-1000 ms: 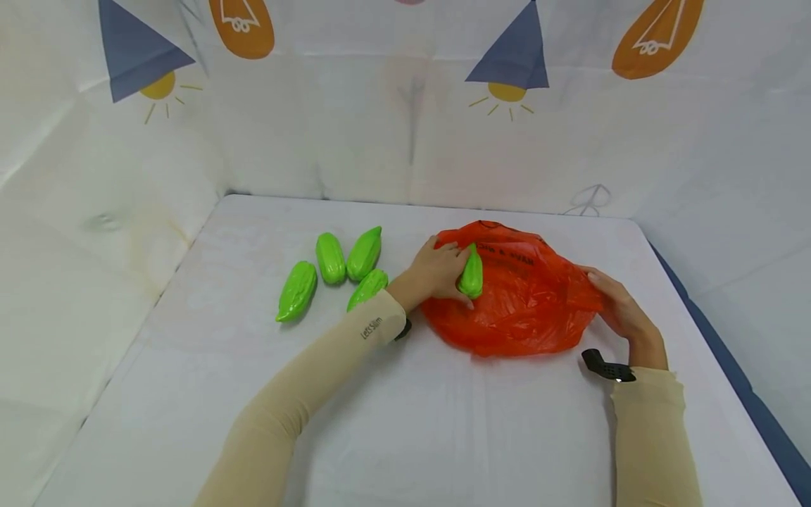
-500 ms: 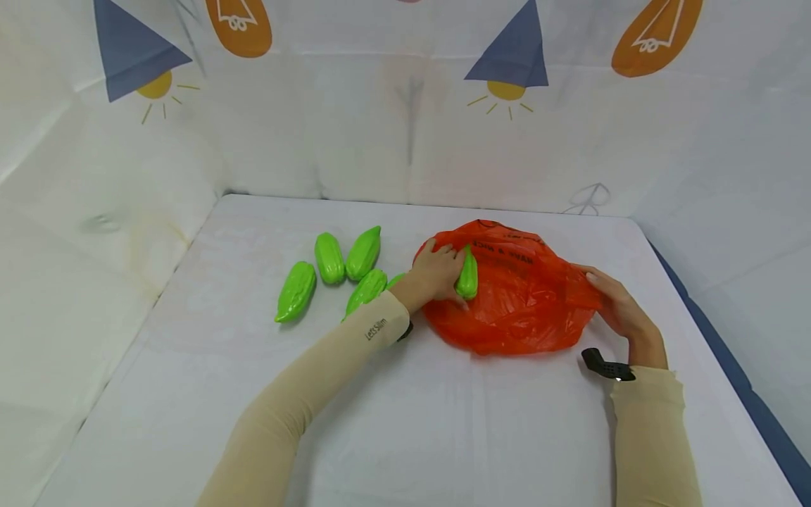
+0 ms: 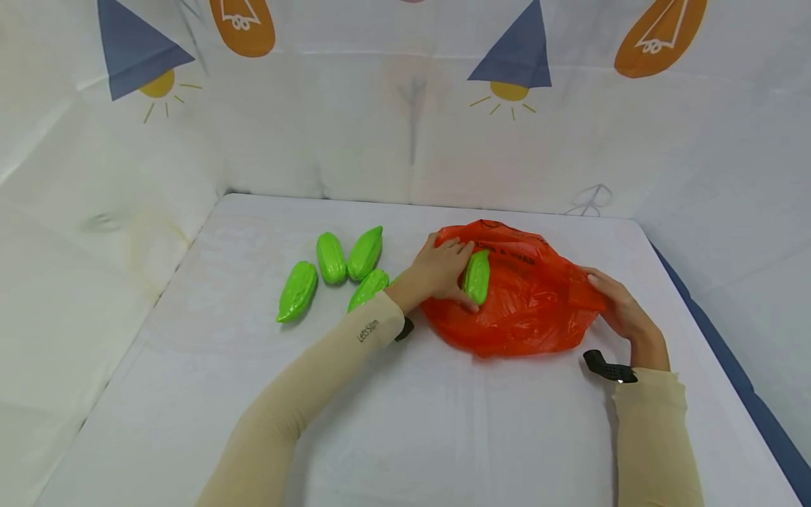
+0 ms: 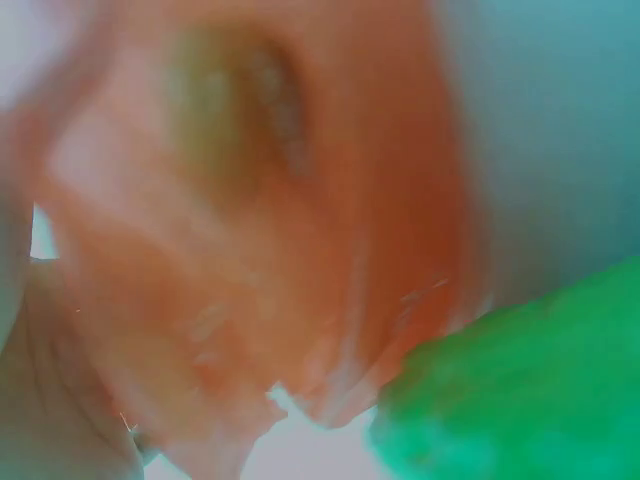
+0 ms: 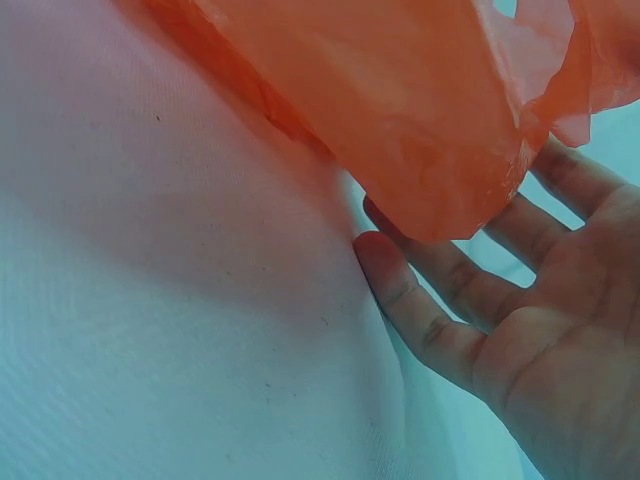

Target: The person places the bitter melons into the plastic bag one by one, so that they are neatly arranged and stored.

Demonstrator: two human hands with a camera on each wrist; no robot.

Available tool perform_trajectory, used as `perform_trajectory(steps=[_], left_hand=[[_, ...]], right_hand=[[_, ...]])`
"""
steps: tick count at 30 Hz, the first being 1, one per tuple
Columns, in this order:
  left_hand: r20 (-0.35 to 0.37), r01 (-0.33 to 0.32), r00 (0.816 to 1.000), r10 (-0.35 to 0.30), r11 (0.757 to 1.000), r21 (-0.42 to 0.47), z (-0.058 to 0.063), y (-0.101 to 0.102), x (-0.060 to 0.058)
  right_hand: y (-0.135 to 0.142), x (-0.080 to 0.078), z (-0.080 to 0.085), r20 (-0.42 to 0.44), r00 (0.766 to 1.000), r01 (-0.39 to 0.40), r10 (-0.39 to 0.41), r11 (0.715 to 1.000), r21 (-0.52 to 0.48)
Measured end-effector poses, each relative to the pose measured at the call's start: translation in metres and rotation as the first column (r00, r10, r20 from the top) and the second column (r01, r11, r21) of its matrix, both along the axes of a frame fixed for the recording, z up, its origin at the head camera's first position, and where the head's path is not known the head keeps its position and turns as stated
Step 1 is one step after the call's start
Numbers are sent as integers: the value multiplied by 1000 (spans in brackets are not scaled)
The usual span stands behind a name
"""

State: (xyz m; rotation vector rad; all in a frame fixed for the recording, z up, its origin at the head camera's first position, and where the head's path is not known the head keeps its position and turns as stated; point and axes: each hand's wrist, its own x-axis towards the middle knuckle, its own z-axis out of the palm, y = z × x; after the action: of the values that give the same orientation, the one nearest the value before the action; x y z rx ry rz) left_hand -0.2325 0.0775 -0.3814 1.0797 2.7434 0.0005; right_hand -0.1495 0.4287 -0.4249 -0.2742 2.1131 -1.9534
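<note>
Between the left hand's [image 3: 440,273] thumb and fingers, showing a tapering, glossy green gourd [image 3: 476,277] against a red plastic bag [image 3: 519,303]; not revealing whether gripping or merely bracketing. Probably handling as light, stiff and slippery, best grasping across the middle. Past those fingertips, crumpling softly, thin and sheeny, probably tearing easily. Along the right hand's [image 3: 624,306] loosely straight fingers, touching the bag's edge. Left of the left fingers, showing more ribbed gourds [image 3: 331,259].

A crumpled orange-red bag [image 4: 270,310] fills the middle, a blurred green shape [image 4: 220,115] within its outline; lower left, a hand [image 4: 70,390]; lower right, a green vegetable [image 4: 530,390].
</note>
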Motion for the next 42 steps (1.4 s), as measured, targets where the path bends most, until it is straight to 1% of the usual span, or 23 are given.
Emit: perform_trajectory(steps=[3, 8, 14, 17, 19, 22, 26, 28, 33, 38, 42], left_hand=[[3, 9, 1000, -10, 998, 70, 11, -6, 0], [3, -6, 1000, 6, 988, 156, 30, -26, 2], [30, -50, 999, 44, 963, 264, 46, -55, 1], [21, -61, 998, 58, 957, 285, 50, -70, -1], [11, -67, 998, 66, 953, 296, 51, -81, -1], [21, -92, 996, 90, 943, 319, 49, -98, 1], [31, -125, 992, 122, 932, 341, 40, -122, 8], [29, -129, 991, 127, 928, 350, 35, -131, 11], [8, -108, 994, 113, 921, 374, 26, -146, 20], [-15, -83, 995, 96, 918, 388, 22, -153, 25], [0, -42, 999, 46, 914, 403, 17, -160, 29]], right_hand=[[0, 1, -1, 4, 1000, 9, -9, 1000, 7], [-1, 1, -2, 2, 1000, 30, -30, 999, 31], [-1, -2, 0, -10, 1000, 17, -17, 999, 31], [0, -3, -1, -9, 1000, 16, -16, 1000, 22], [-1, -3, -1, -6, 1000, 18, -18, 1000, 24], [-1, -2, -2, -2, 1000, 21, -21, 999, 33], [-1, -1, -2, 1, 1000, 21, -21, 999, 27], [-1, -1, -2, 0, 1000, 19, -19, 1000, 23], [1, 1, -3, -5, 1000, 24, -24, 999, 33], [2, 0, -3, -15, 1000, 27, -26, 999, 29], [1, 0, -4, -11, 1000, 22, -22, 999, 38]])
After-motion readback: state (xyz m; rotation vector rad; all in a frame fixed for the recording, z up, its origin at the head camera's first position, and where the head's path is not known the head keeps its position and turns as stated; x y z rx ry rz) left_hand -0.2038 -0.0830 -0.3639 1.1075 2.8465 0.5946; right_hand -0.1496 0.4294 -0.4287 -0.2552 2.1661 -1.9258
